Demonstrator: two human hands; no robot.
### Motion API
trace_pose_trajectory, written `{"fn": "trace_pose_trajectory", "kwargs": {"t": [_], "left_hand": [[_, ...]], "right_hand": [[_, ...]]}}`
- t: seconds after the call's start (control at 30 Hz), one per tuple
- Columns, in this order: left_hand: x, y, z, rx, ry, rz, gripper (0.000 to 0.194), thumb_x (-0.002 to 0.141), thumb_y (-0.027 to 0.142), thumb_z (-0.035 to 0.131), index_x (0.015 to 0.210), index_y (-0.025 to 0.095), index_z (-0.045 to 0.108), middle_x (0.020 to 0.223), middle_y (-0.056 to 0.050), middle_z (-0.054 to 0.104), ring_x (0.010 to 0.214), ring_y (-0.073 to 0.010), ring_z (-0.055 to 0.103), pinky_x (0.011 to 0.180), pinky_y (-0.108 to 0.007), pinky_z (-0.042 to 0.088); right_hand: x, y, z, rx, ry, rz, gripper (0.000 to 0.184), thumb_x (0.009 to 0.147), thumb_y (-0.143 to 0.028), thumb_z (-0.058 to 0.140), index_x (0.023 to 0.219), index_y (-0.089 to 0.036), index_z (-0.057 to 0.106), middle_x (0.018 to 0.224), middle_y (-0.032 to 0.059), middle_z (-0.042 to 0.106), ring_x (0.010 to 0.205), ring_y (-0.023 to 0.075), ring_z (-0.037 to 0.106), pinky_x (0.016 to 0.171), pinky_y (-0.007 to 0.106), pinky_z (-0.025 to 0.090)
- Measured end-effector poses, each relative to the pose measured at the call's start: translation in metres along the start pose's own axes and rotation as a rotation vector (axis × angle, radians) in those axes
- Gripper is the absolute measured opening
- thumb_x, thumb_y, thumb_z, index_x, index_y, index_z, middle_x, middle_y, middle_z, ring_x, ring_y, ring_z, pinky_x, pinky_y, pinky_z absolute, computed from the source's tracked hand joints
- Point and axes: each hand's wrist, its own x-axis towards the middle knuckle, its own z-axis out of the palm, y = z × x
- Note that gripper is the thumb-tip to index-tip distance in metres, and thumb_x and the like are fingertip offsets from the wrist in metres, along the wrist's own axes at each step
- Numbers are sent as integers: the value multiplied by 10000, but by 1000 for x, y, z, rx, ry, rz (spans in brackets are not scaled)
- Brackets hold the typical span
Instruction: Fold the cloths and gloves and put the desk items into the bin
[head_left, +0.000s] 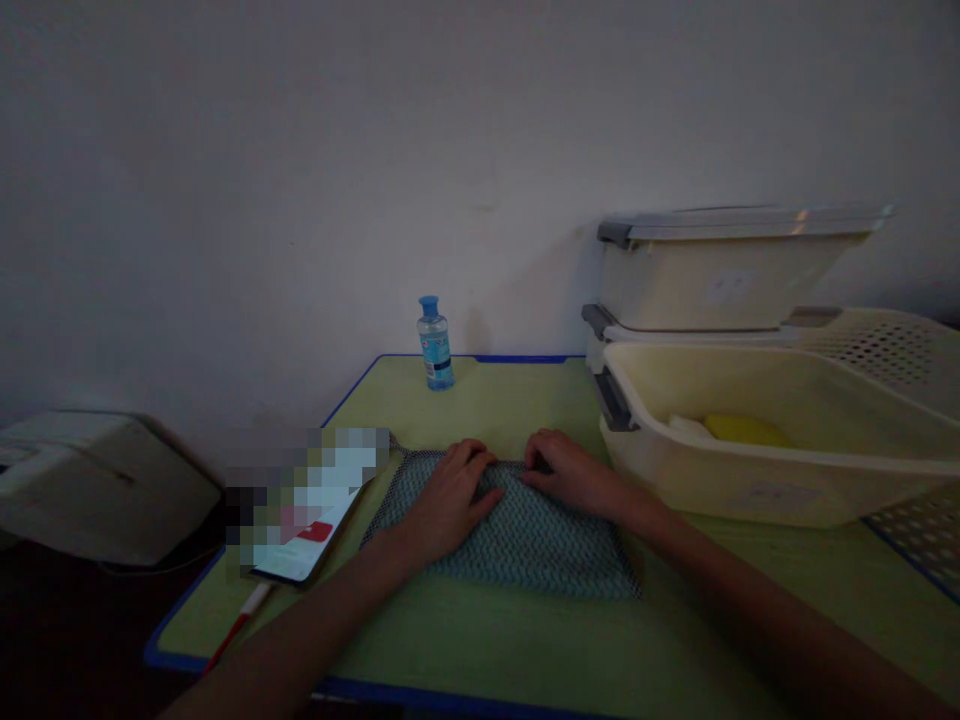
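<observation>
A blue-grey, textured cloth (525, 550) with a dark patterned border lies spread flat on the yellow-green table (517, 650). My left hand (454, 500) rests on its upper middle, fingers reaching to the far edge and thumb stretched out to the side. At the same far edge, a little to the right, my right hand (566, 470) touches the cloth with loosely curled fingers, the thumb apart from them. A narrow stretch of cloth shows between the two hands. Neither hand has lifted the cloth visibly.
Left of the cloth lies a lit phone (300, 545), partly pixelated, with a red and white cable (251, 605). A blue bottle (436, 345) stands near the back. An open cream bin (720, 480) and lidded boxes (697, 285) are at right. A white box (97, 485) sits beyond the left edge.
</observation>
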Motion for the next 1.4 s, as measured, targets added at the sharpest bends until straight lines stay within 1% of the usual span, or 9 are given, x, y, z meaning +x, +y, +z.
{"fn": "trace_pose_trajectory", "kwargs": {"t": [0.1,0.27,0.37,0.47,0.67,0.8,1.0,1.27,1.4], "left_hand": [[4,4,-9,96,-56,17,266,812,262,521,1055,154,531,1092,-82,482,1051,-218,434,925,-384,380],[26,11,-28,239,-214,119,272,758,255,604,1008,155,570,1021,-76,503,1018,-241,441,885,-383,378],[43,10,-31,148,-344,131,282,721,215,639,985,140,576,966,-68,540,951,-213,493,850,-333,395],[54,6,-29,0,-407,69,275,686,202,665,936,130,579,896,-45,568,843,-181,533,746,-277,422],[51,-4,-24,-141,-377,-70,255,657,279,679,849,134,593,823,-21,597,782,-180,554,666,-260,411],[49,-9,-21,-165,-342,-62,252,657,301,675,834,136,604,814,-26,612,783,-184,561,678,-265,412],[48,-7,-20,-212,-303,-32,96,759,201,542,762,128,606,754,-24,620,725,-147,563,670,-243,412],[49,-6,-18,-133,-271,-54,117,780,186,503,732,131,594,692,-15,598,673,-143,551,613,-238,379],[45,-1,-16,-48,-255,-63,81,789,185,494,806,145,562,748,-25,592,713,-163,549,632,-259,389]], "right_hand": [[-1,-2,-1,-5,-6,16,67,774,-188,600,791,-150,547,767,26,566,718,143,516,629,238,374],[-3,-6,2,-45,5,3,48,799,-189,570,820,-146,568,798,47,580,785,176,519,694,283,357],[-4,-8,2,-48,-5,1,41,810,-183,556,810,-145,571,784,44,592,747,161,537,666,264,365],[-7,-11,0,-53,-5,14,51,823,-188,542,818,-144,567,790,44,604,733,148,554,639,242,371],[-18,-14,-6,-113,10,104,76,808,-220,569,840,-151,562,783,51,604,746,173,562,608,247,359],[-23,-12,-7,-166,-14,155,107,818,-263,556,844,-159,564,776,50,601,741,175,562,596,245,350],[-22,-12,-12,-119,-84,169,114,848,-245,506,806,-156,564,742,39,591,706,155,555,577,228,339],[-17,-15,-16,-166,-101,178,117,868,-223,462,830,-149,545,770,60,608,738,167,573,598,232,347],[-17,-19,-15,-189,-106,184,109,865,-217,465,928,-153,526,798,63,629,754,186,592,607,249,364]]}}
